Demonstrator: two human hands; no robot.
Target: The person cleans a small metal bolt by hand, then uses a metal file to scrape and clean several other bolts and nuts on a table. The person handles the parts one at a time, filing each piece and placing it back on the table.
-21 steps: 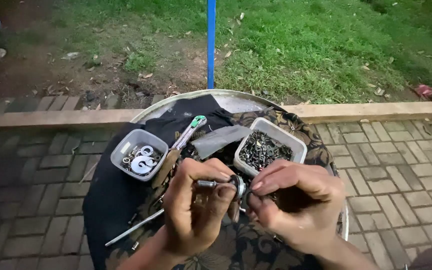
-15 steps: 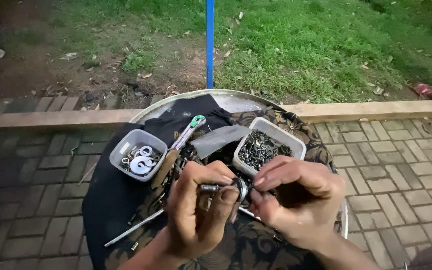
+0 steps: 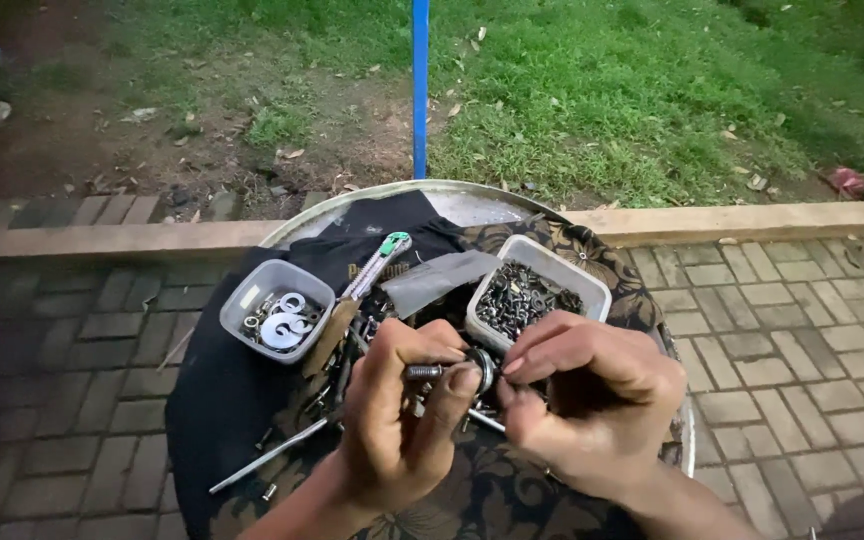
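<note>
Here, a round metal table (image 3: 472, 200) draped in dark floral cloth (image 3: 512, 500) bears two pale plastic tubs. The larger tub (image 3: 592, 285), on the right, is heaped with small dark nuts and washers; the smaller tub (image 3: 252, 285), on the left, holds a few big silvery washers (image 3: 284, 325). Between them lies a green-tipped tool (image 3: 380, 262). In front, the left hand (image 3: 402, 420) pinches a threaded bolt (image 3: 427, 372), fingers closed on it, while the right hand (image 3: 592, 400) has its fingertips together on the washer (image 3: 482, 368) at the bolt's end.
</note>
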